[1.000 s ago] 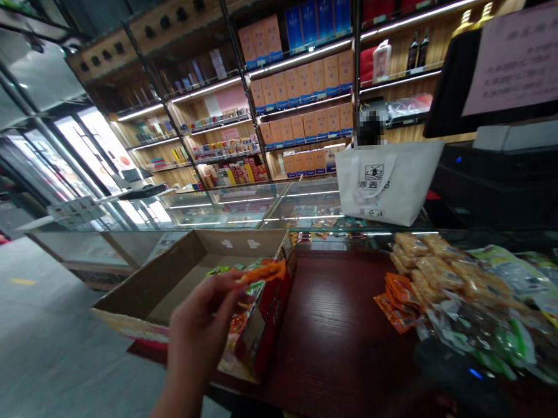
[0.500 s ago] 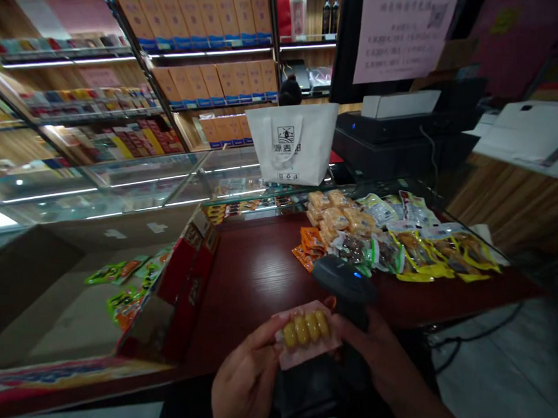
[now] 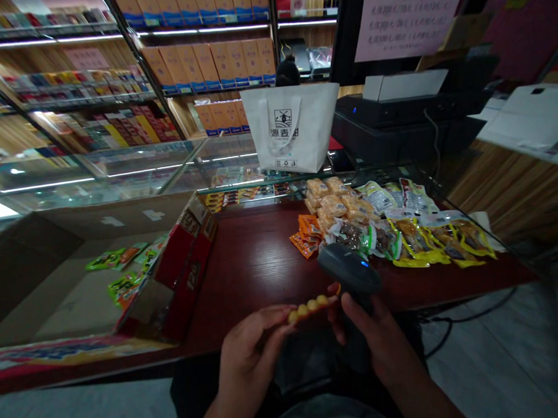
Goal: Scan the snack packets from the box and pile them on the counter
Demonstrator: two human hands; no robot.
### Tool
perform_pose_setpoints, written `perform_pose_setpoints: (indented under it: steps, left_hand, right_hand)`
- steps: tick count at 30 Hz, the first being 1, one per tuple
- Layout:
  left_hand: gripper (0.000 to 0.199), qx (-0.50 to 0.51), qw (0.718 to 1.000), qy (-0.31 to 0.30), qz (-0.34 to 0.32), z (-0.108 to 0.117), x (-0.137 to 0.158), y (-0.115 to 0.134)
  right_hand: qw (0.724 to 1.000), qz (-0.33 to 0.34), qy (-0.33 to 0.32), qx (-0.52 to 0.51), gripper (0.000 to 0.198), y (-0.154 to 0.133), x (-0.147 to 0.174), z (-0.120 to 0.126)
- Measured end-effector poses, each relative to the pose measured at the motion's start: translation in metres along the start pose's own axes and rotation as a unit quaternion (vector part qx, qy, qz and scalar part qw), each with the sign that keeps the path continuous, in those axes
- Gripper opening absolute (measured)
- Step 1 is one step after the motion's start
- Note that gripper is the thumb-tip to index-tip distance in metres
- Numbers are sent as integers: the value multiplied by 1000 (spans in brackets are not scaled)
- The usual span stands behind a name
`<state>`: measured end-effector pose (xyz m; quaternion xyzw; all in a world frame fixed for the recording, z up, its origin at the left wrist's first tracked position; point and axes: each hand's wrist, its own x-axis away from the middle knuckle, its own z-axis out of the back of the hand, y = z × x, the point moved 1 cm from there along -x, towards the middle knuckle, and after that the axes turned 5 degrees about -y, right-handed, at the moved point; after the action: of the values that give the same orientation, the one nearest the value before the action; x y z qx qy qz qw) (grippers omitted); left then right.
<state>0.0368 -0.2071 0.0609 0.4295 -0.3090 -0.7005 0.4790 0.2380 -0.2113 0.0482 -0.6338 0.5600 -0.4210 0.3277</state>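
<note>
Between thumb and fingers my left hand (image 3: 252, 346) pinches a small packet of yellow-green oval snacks (image 3: 308, 308), now tilted nearly edge-on. My right hand (image 3: 381, 334) is wrapped round the handle of a black barcode scanner (image 3: 349, 269), whose blue light is lit. The scanner's head is above and to the right of the packet, apart from it. Past the scanner lie small orange packets (image 3: 306, 235), dark snack packs with green edges (image 3: 354, 235) and a stack of pale wrapped cakes (image 3: 336, 200). Which side of the packet faces the scanner is hard to make out.
At left on the dark red counter (image 3: 248, 253) stands an open carton (image 3: 70, 292) with several green packets inside. Yellow-edged bags (image 3: 419, 240) lie at right. A white paper bag (image 3: 289, 131) stands on the glass case behind, beside a black monitor and printer.
The packet has turned from facing up to nearly edge-on in my left hand. My right thumb has come away from its right end. The view has tipped down slightly.
</note>
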Motion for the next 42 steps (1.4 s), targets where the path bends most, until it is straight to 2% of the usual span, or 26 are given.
perform_pose_setpoints:
  steps: [2,4,7,9,12,14,18,20,24,28,34,37,40,42]
  left_hand:
    - [8,68,992,12,106,-2,1,-1]
    - [20,155,970,8,189,-5,1,-3]
    - [33,257,928,2,271,-8,0,-5]
    - [35,280,912,-8,299,-9,-1,-6]
    - [35,287,908,-23,305,-11,-1,-8]
    - [35,305,904,-8,298,-13,0,-12]
    - [46,382,879,4,284,-24,4,-17]
    - [52,407,871,-9,276,-30,5,-15]
    - [51,438,863,-46,246,-38,6,2]
    - [43,414,877,-73,234,-42,3,14]
    - [29,354,908,-69,214,-40,-3,5]
    - [33,341,904,-74,246,-39,-4,2]
    - [40,376,880,-68,281,-43,-3,2]
    - [36,395,871,-49,290,-45,-1,1]
  right_hand:
    - [999,17,2,33,45,0,-1,2]
    - [996,18,14,81,45,2,-2,5]
    - [992,12,23,125,45,8,-3,9]
    - [992,11,28,122,46,13,-3,11]
    - [992,12,33,121,47,20,-3,12]
    - [993,16,25,113,46,23,-3,10]
    - [998,7,19,54,44,33,-3,6]
    - [999,-10,33,38,45,37,-2,4]
    - [996,-15,66,58,46,41,-1,2]
    - [992,-14,90,87,48,38,-2,0]
    - [986,15,67,150,38,36,-2,-1]
    - [987,16,75,140,40,36,-3,2]
    - [990,11,88,107,46,37,-4,4]
    - [992,4,87,95,47,37,-4,4]
